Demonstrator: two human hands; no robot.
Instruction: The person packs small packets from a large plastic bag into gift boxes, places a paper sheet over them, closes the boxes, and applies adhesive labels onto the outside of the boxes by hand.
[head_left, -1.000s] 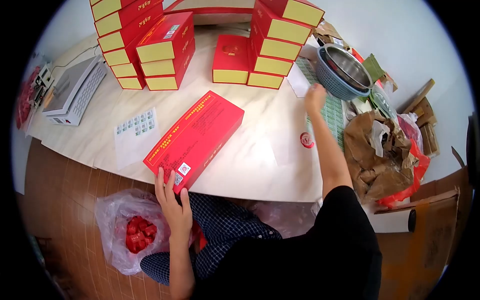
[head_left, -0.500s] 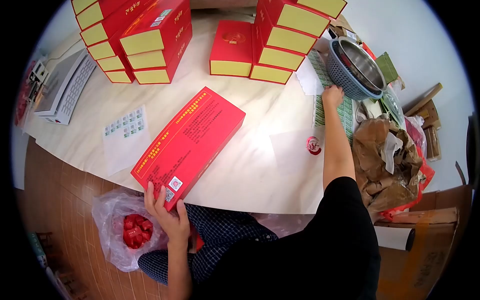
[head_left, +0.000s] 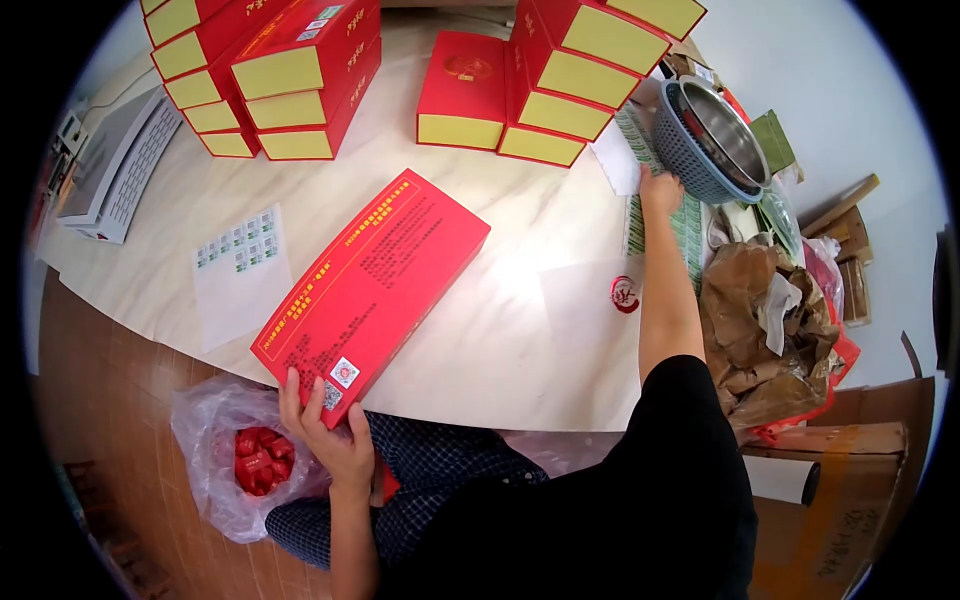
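Observation:
A red box with yellow and black print and two QR codes lies slantwise on the table. My left hand grips its near corner, fingers on the top face and thumb by the side. My right arm reaches far out. The right hand is closed over green printed sheets, beside a blue-grey basket; whatever its fingers pinch is hidden. Near that forearm lies a pale sheet with a red round sticker. On the left is a white sheet of small green-and-white labels.
Red boxes with yellow ends stand in stacks at the back left and back right. A steel bowl sits in the basket. Crumpled brown paper fills the right edge. A plastic bag with red pieces is below.
The view has shifted slightly. My left hand stays at the red box's corner, and my right hand remains over the green sheets with little visible movement.

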